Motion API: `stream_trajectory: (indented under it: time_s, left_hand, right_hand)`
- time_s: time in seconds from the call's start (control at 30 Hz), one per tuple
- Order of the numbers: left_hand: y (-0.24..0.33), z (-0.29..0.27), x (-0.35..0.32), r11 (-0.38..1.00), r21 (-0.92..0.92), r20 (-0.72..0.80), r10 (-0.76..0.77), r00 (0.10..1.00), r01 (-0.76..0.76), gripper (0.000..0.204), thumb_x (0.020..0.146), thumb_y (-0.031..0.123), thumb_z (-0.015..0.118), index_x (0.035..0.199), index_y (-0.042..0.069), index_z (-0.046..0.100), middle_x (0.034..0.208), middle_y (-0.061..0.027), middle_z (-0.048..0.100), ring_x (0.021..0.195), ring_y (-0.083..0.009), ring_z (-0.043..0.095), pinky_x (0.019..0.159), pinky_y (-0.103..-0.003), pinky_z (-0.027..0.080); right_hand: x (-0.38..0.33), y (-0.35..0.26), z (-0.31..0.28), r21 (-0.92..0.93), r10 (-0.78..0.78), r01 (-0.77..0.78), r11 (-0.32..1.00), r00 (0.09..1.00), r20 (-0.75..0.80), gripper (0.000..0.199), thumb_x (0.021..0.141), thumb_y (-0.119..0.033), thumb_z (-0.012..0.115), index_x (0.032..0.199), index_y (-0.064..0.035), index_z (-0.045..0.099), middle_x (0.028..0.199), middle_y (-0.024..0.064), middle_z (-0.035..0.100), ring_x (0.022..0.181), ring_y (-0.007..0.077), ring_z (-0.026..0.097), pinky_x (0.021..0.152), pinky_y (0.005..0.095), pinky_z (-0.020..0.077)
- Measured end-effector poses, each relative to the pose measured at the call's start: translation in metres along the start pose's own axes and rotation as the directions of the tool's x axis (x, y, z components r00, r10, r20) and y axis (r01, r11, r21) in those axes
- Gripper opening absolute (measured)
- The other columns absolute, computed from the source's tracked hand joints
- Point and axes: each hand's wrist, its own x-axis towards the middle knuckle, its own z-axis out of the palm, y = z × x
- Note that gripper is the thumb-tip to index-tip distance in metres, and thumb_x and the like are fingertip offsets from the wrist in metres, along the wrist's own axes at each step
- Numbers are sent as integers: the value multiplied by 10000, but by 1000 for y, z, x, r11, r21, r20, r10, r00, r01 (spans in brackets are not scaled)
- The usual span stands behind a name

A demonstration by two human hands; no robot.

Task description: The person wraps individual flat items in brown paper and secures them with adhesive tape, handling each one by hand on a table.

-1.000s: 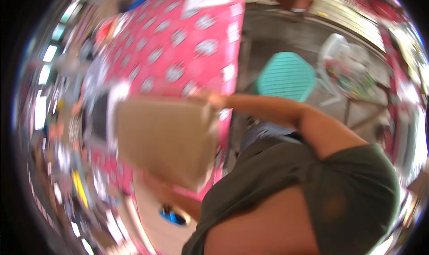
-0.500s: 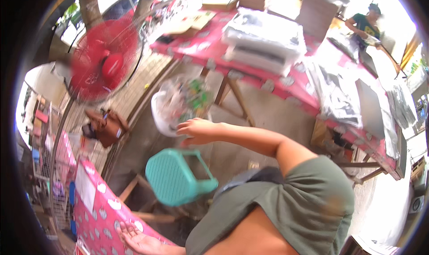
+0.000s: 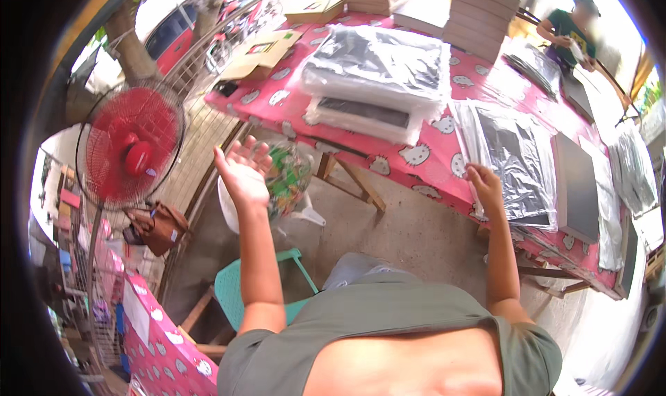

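Note:
My left hand [image 3: 244,173] is raised with its palm up and fingers spread, holding nothing. Behind it, between me and the table, stands a white bin [image 3: 227,205] with clear plastic and green scraps. My right hand [image 3: 485,190] has its fingers loosely bent, with nothing visible in them. It overlaps the left edge of a flat black piece in clear plastic [image 3: 517,157]; whether it touches the plastic I cannot tell. That piece lies on a table with a pink patterned cover [image 3: 416,157]. Further left is a stack of black pieces in plastic [image 3: 378,63].
A teal plastic stool [image 3: 229,288] stands by my left arm. At left are a red fan [image 3: 132,146] and a brown bag [image 3: 161,228]. A dark flat box [image 3: 576,188] lies right of the wrapped piece. Another person [image 3: 572,39] works at the far right, holding something pale.
My body has turned to face the table. My right hand has swung from above the stool to the wrapped piece, and my left hand has risen from the lower left to before the bin.

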Motion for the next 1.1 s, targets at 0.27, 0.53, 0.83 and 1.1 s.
stream_trajectory:
  time_s: [0.27,0.53,0.83,1.1]
  left_hand:
    - [-71,142,222,710,615,346,146,927,-342,785,674,638,647,1080,-17,499,997,-84,534,864,-158,501,750,-307,420]
    - [-164,156,366,67,922,382,-333,862,-382,1258,503,679,722,1337,-108,206,1324,-281,369,1250,-319,373,1012,-381,315]
    - [-239,129,484,381,198,663,-731,163,903,655,873,480,330,1399,107,214,1479,-71,117,1356,-332,68,1048,-634,65]
    - [-236,130,497,652,683,511,-748,423,328,582,860,465,528,1259,48,450,1186,-62,535,1042,-209,527,920,-348,409]
  right_hand:
    - [58,-7,-15,155,71,-49,987,988,-138,340,873,-259,584,1061,24,601,915,60,638,817,114,588,747,252,459]
    - [165,12,-1,380,267,-148,913,921,-285,321,881,-348,558,973,-50,638,920,27,638,774,123,588,671,269,440]
    - [279,34,28,652,442,-485,583,863,246,934,734,-768,341,1296,-22,375,1227,141,479,1109,255,481,930,386,406]
    - [303,6,31,260,636,-665,700,747,196,846,768,-759,295,1232,-63,425,1119,121,493,943,187,492,785,329,424]
